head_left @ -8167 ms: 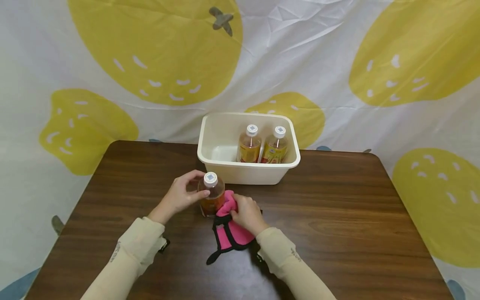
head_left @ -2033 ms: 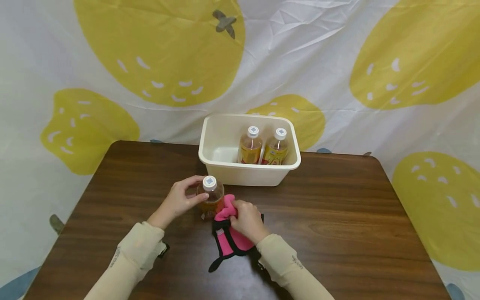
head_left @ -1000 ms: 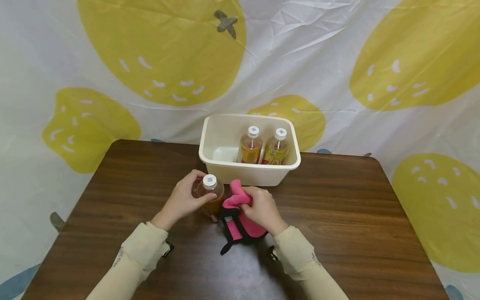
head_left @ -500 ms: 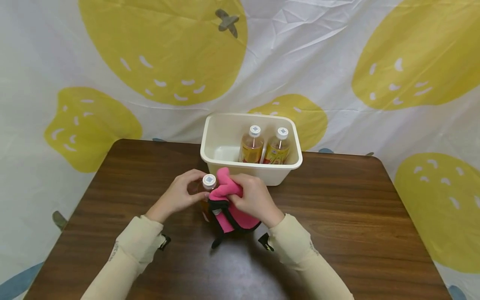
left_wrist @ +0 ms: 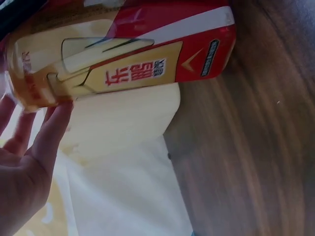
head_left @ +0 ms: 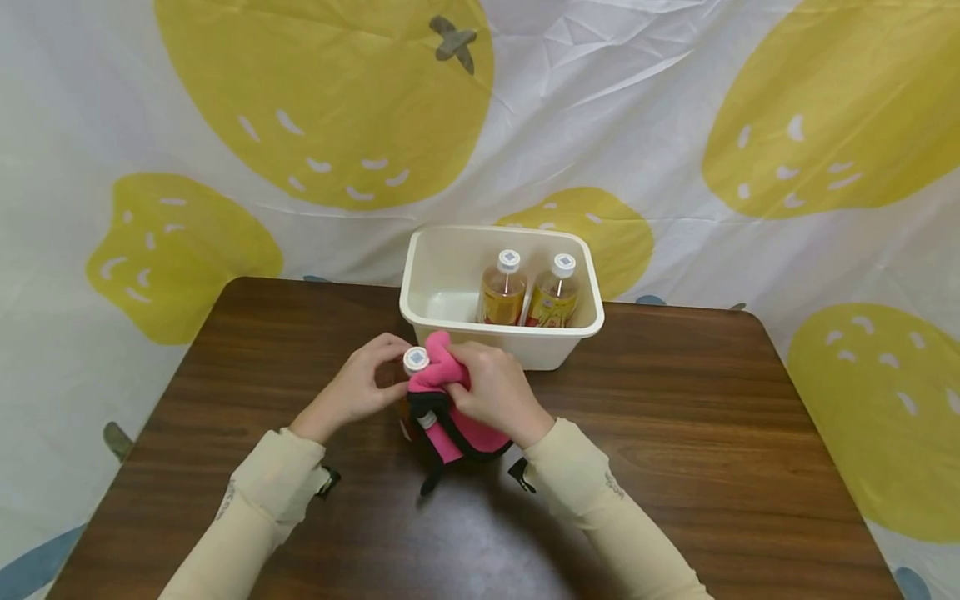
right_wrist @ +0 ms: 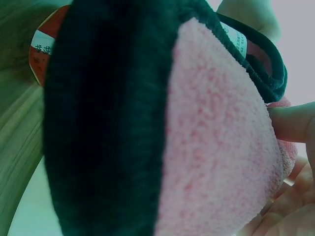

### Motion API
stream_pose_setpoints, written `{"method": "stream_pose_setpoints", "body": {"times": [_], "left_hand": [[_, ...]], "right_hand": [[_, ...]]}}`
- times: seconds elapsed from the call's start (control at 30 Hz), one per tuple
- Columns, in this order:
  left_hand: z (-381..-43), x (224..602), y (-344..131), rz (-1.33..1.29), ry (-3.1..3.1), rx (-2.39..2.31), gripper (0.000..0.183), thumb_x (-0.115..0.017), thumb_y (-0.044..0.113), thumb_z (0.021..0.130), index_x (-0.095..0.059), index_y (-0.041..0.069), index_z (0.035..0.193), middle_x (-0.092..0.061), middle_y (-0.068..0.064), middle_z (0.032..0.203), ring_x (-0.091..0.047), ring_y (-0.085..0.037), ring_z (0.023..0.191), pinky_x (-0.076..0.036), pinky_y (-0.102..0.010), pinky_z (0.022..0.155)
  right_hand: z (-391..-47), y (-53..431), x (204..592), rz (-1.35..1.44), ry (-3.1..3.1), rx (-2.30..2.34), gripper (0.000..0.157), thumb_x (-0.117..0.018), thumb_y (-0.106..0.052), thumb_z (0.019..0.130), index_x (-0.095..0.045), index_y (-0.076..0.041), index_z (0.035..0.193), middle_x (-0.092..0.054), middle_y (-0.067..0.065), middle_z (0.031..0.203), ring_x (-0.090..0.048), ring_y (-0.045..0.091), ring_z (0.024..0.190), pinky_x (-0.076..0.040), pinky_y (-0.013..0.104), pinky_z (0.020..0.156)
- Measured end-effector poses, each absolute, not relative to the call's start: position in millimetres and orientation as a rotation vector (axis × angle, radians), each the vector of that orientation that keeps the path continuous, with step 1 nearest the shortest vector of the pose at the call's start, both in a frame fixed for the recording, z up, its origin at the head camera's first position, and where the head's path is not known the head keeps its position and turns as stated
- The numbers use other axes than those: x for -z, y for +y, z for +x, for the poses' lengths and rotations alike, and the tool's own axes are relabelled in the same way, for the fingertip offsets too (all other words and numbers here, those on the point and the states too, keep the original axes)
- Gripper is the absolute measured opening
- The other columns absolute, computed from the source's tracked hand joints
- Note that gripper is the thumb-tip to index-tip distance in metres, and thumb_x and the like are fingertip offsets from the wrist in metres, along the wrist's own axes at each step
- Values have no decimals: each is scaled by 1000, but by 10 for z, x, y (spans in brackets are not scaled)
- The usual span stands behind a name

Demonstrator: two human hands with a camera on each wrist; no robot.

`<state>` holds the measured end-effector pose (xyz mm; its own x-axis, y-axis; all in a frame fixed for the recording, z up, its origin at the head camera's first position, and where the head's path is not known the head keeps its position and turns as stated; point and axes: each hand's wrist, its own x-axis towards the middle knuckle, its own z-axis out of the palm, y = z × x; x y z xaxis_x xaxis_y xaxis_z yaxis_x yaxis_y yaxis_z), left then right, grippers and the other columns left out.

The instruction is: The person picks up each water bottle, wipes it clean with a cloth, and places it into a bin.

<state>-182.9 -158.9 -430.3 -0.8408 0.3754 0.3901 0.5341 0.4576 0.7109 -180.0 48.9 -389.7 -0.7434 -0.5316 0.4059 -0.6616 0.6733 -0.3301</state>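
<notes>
My left hand (head_left: 354, 390) holds an upright drink bottle (head_left: 416, 360) near its top, thumb and fingers around it, in the head view. The bottle has a white cap; its red-and-gold label shows large in the left wrist view. With my right hand (head_left: 501, 392) I grip a bunched pink fleece cloth (head_left: 477, 433) with black trim and a black tab. The cloth lies against the bottle's right side and hides much of its body. In the right wrist view, pink pile and a wide black band fill most of the picture.
Just behind the hands stands a cream plastic bin (head_left: 502, 346). In its right half are two similar bottles, a left one (head_left: 504, 296) and a right one (head_left: 553, 300). All rest on a brown wooden table (head_left: 675, 417) before a lemon-print curtain (head_left: 315, 100).
Over the last second my right hand has brought the cloth left and against the bottle, covering more of it. The left hand stays on the bottle, almost unmoved; the bin's bottles have not moved.
</notes>
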Motion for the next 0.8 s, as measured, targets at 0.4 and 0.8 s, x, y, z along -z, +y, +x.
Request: {"method": "stream_pose_setpoints", "body": {"times": [0.4, 0.8], "left_hand": [[-1784, 4368, -1534, -586, -2423, 1708, 32, -71, -7, 70, -59, -6, 100, -58, -18, 97, -57, -30, 92, -50, -44, 78], [-1767, 4380, -1540, -513, -2436, 1772, 34, -73, -1, 72, -59, -5, 102, -59, -20, 100, -57, -31, 95, -49, -45, 78]], "right_hand": [[-1753, 495, 4056, 943, -2533, -733, 14, -64, -4, 67, -60, -7, 80, -58, 4, 72, -55, 18, 62, -46, 33, 55], [-1760, 586, 4419, 843, -2635, -847, 17, -64, 0, 63, -52, -10, 71, -49, 0, 64, -44, 16, 56, -39, 28, 51]]}}
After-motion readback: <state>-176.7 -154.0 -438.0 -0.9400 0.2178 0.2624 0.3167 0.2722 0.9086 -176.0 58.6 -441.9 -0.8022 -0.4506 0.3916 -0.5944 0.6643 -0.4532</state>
